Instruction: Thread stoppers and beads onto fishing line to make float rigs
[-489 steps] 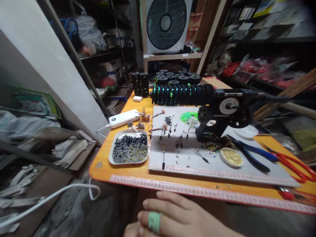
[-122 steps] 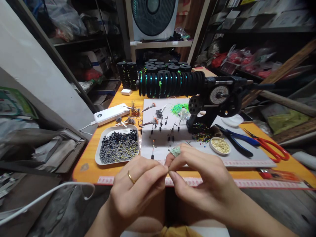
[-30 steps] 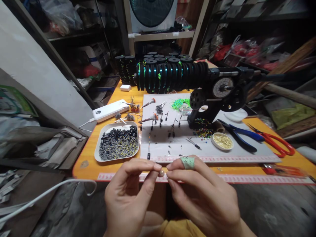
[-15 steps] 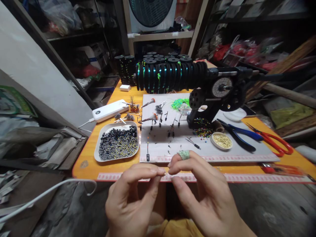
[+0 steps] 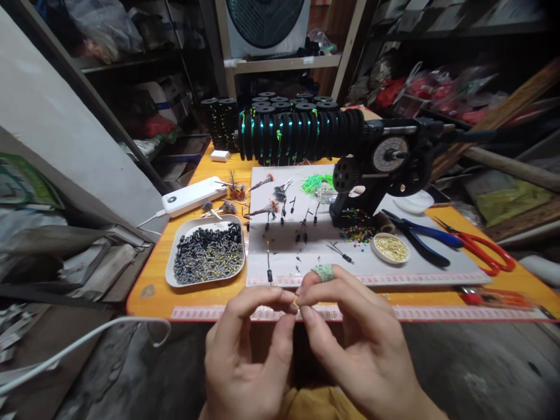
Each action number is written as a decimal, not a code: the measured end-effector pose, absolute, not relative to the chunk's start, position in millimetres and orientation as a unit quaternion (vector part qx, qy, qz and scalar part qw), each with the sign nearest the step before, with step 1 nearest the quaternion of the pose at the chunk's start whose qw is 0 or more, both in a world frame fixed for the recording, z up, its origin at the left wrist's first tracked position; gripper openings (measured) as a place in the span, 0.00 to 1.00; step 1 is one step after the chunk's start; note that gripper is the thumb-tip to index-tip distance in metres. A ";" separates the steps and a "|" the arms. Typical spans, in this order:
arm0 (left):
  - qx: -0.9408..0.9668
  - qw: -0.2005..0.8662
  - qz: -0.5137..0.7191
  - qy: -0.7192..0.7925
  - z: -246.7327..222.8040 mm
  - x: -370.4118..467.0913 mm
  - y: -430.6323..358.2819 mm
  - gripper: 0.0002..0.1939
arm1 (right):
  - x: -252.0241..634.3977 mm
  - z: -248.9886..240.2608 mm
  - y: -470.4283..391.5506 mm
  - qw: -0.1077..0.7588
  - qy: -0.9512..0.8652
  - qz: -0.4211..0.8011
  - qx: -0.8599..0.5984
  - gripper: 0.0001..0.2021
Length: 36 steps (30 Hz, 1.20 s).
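Observation:
My left hand (image 5: 251,350) is closed in a pinch, thumb against index finger, at the table's front edge. My right hand (image 5: 363,335), with green tape (image 5: 324,273) round a finger, pinches close against it. Their fingertips meet around something tiny and pale orange, too small to name. Just above my left index finger is a small black cylinder (image 5: 270,275) with a thin stem and orange tip; whether my hand holds it I cannot tell. Behind my hands, small black-bodied pieces (image 5: 346,257) with thin strands lie on the white board (image 5: 280,268).
To the left, a white tray (image 5: 168,274) holds many small grey and black cylinders. A dish (image 5: 389,262) of gold bits, coloured beads (image 5: 356,232), blue-handled pliers (image 5: 431,248) and red-handled pliers (image 5: 503,256) lie right. A black machine with a ridged roller (image 5: 301,137) stands behind; a pink measuring tape (image 5: 420,315) edges the table.
My left hand has moved right and its fingertips now meet those of my right hand. The orange-tipped black cylinder has shifted slightly right and up. My right hand has barely moved.

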<state>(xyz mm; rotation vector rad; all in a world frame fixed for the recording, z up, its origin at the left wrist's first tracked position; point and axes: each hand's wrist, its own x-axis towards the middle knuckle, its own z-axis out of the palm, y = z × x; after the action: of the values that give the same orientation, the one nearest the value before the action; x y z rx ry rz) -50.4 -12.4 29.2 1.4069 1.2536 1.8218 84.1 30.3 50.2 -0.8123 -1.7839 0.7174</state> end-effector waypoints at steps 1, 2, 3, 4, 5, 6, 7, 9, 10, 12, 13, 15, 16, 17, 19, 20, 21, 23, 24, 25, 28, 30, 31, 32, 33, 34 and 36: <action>0.510 0.267 0.668 0.473 29.4 -49.3 -12.3 0.15 | 84.8 49.6 29.7 0.508 -0.733 0.298 -0.340 0.07; 0.507 0.273 0.661 0.482 29.8 -48.9 -11.9 0.14 | 85.4 49.1 29.1 0.511 -0.731 0.298 -0.342 0.08; 0.516 0.274 0.649 0.487 30.4 -49.1 -11.2 0.13 | 86.0 48.6 28.5 0.513 -0.729 0.297 -0.342 0.08; 0.534 0.274 0.633 0.489 31.4 -49.7 -10.3 0.12 | 86.5 48.1 27.9 0.514 -0.730 0.295 -0.340 0.08; 0.555 0.272 0.617 0.488 32.5 -50.7 -9.2 0.12 | 86.9 47.7 27.4 0.514 -0.731 0.295 -0.340 0.08; 0.572 0.269 0.604 0.485 33.9 -51.8 -8.2 0.13 | 87.2 47.3 27.2 0.512 -0.732 0.295 -0.340 0.08; 0.584 0.267 0.595 0.483 35.3 -52.8 -7.3 0.13 | 87.3 46.9 27.1 0.511 -0.733 0.294 -0.339 0.09; 0.585 0.281 0.588 0.483 37.7 -54.3 -6.2 0.13 | 87.3 45.9 27.4 0.512 -0.735 0.290 -0.337 0.08; 0.575 0.294 0.590 0.484 38.6 -54.8 -6.1 0.12 | 87.3 45.3 27.7 0.513 -0.738 0.285 -0.334 0.09; 0.554 0.328 0.594 0.483 39.5 -55.4 -6.5 0.10 | 87.2 44.0 28.4 0.517 -0.746 0.264 -0.325 0.10; 0.544 0.344 0.594 0.483 39.6 -55.7 -6.8 0.09 | 87.3 43.2 28.6 0.518 -0.751 0.253 -0.321 0.11; 0.529 0.366 0.594 0.483 39.3 -56.0 -7.2 0.08 | 87.7 41.6 28.6 0.516 -0.759 0.240 -0.316 0.12; 0.522 0.376 0.594 0.483 39.1 -56.0 -7.2 0.08 | 88.0 40.8 28.3 0.513 -0.760 0.242 -0.317 0.12; 0.513 0.385 0.595 0.483 38.9 -55.6 -7.1 0.07 | 88.4 40.1 27.8 0.511 -0.758 0.247 -0.321 0.11; 0.495 0.397 0.603 0.483 38.7 -54.3 -6.8 0.07 | 89.3 38.9 26.2 0.513 -0.749 0.257 -0.331 0.12; 0.483 0.398 0.610 0.485 38.6 -53.5 -6.6 0.07 | 89.8 38.7 25.3 0.519 -0.741 0.261 -0.336 0.12; 0.473 0.398 0.617 0.487 38.4 -52.7 -6.4 0.08 | 90.2 38.6 24.5 0.526 -0.735 0.262 -0.338 0.12; 0.465 0.396 0.623 0.489 37.5 -51.3 -6.4 0.08 | 90.5 39.2 23.3 0.535 -0.734 0.256 -0.332 0.13; 0.465 0.396 0.623 0.489 36.8 -50.9 -6.6 0.08 | 90.4 39.7 22.9 0.534 -0.739 0.249 -0.326 0.13; 0.470 0.397 0.620 0.487 35.8 -50.6 -6.8 0.08 | 90.0 40.1 22.7 0.531 -0.747 0.239 -0.321 0.13; 0.492 0.390 0.610 0.484 32.3 -50.0 -7.9 0.08 | 88.1 40.3 22.4 0.514 -0.773 0.189 -0.320 0.13; 0.515 0.362 0.606 0.486 30.1 -49.7 -8.5 0.09 | 87.4 39.8 22.1 0.499 -0.788 0.148 -0.328 0.11; 0.527 0.340 0.605 0.490 29.3 -49.6 -8.6 0.09 | 87.4 39.7 22.1 0.491 -0.796 0.129 -0.330 0.10; 0.540 0.315 0.603 0.495 28.6 -49.7 -8.7 0.10 | 87.7 39.8 22.3 0.482 -0.803 0.114 -0.330 0.09; 0.552 0.292 0.598 0.502 28.2 -49.9 -8.6 0.11 | 88.4 40.2 22.8 0.473 -0.812 0.102 -0.328 0.08; 0.563 0.270 0.593 0.509 28.0 -50.3 -8.5 0.11 | 89.3 40.9 23.7 0.463 -0.820 0.088 -0.324 0.07; 0.585 0.238 0.574 0.522 28.6 -51.6 -8.2 0.11 | 91.4 43.2 26.9 0.437 -0.840 0.065 -0.314 0.05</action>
<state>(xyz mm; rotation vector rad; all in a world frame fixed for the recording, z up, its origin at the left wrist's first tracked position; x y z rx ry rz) -51.6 -8.2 28.6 1.6017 1.4291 1.5715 91.4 26.9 43.2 -0.7798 -2.0895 0.1608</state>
